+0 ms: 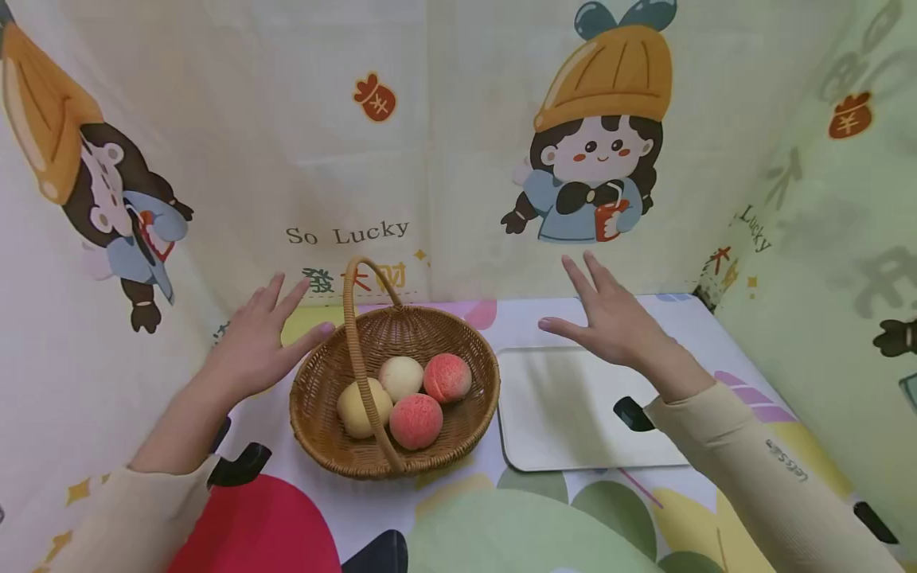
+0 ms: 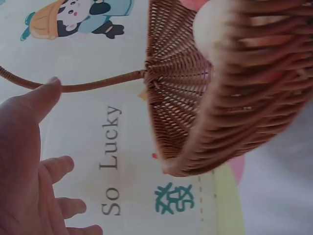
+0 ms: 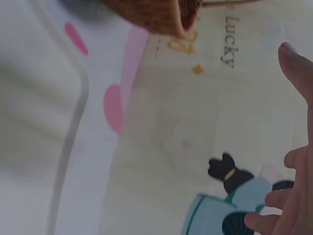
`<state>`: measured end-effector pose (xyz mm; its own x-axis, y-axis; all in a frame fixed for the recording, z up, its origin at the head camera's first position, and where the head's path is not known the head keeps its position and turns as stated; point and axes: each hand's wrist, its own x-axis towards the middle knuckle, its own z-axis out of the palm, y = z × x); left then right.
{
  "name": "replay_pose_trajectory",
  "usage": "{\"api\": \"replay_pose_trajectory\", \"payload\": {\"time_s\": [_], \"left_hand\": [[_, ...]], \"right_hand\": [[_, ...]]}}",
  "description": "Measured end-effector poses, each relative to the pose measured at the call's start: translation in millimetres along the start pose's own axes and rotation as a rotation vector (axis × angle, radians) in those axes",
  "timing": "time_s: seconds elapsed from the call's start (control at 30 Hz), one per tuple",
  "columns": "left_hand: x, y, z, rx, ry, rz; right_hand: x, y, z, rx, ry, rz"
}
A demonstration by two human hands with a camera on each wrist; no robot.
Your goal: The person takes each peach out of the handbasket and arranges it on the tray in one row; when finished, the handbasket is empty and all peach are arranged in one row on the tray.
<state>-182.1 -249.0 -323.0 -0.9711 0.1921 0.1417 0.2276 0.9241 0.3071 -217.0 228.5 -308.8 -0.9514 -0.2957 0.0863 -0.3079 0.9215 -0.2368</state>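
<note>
A brown wicker basket (image 1: 451,334) with an arched handle (image 1: 353,318) stands left of centre. Two pinkish-red peaches (image 1: 415,422) lie inside it beside a yellow round fruit (image 1: 351,410) and a cream one (image 1: 401,377). My left hand (image 1: 251,350) hovers at the basket's left side, fingers spread, thumb overlapping the rim in the head view. The left wrist view shows the basket's woven wall (image 2: 264,107) close by. To the right, my right hand (image 1: 618,322) is held with fingers extended over the far part of a white tray (image 1: 537,422), holding nothing.
The tray's rounded edge (image 3: 78,107) lies just right of the basket. A patterned cloth (image 1: 530,525) covers the table. Printed cloth walls (image 1: 466,183) enclose the back and both sides.
</note>
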Motion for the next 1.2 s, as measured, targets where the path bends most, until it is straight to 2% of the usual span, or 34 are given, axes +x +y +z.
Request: {"api": "replay_pose_trajectory", "payload": {"time_s": [0.2, 0.33, 0.53, 0.7, 0.8, 1.0, 1.2], "left_hand": [[-11.1, -4.2, 9.3, -0.081, -0.011, -0.034], [-14.0, -5.2, 23.7, -0.155, -0.044, -0.044], [-22.9, -10.0, 40.0, -0.217, -0.075, -0.047], [-28.0, -8.8, 47.5, -0.228, -0.085, -0.014], [-28.4, -7.1, 50.0, -0.248, -0.106, 0.005], [-27.7, -7.9, 54.4, -0.314, -0.147, 0.019], [-28.8, -12.2, 59.4, -0.362, -0.197, -0.003]], "right_hand": [[15.9, -25.7, 15.5, 0.173, 0.024, -0.122], [19.6, -38.3, 24.5, 0.292, 0.026, -0.182], [29.1, -58.3, 45.9, 0.398, -0.007, -0.261], [34.3, -75.9, 66.2, 0.446, -0.061, -0.289], [37.7, -84.0, 74.5, 0.393, -0.08, -0.327], [43.9, -97.7, 82.9, 0.146, -0.073, -0.416], [47.5, -110.4, 91.9, -0.133, -0.104, -0.397]]}}
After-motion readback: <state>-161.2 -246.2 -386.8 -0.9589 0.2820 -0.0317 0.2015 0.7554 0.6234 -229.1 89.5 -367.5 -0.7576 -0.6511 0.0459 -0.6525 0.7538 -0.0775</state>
